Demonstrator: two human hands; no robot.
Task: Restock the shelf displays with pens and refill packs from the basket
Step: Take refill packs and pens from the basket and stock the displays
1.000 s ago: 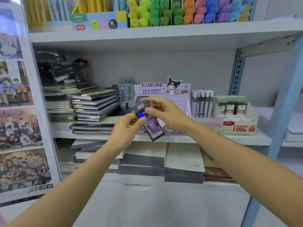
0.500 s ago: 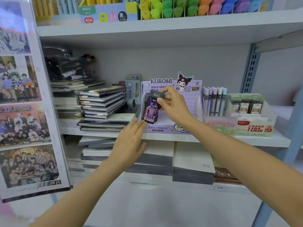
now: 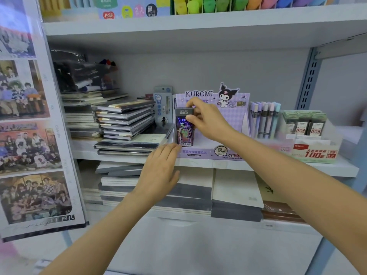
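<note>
1. Refill pack (image 3: 184,130) is now stood upright at the left end of the Kuromi display box (image 3: 236,118); it was tilted earlier.
2. Its top is pinched by the right hand (image 3: 208,121); fingers clamped on it.
3. Left hand (image 3: 160,171) is kept flat by the box's front-left corner; fingers (image 3: 168,151) straight, together.

A white upper shelf board (image 3: 198,22) and a white middle shelf board (image 3: 278,165) run across a pale grey back panel (image 3: 198,70) in soft, even light. A blue-grey slotted upright (image 3: 308,82) rises at the right. On the left, a glossy sheet of group photographs (image 3: 29,135) covers the unit's side.
</note>
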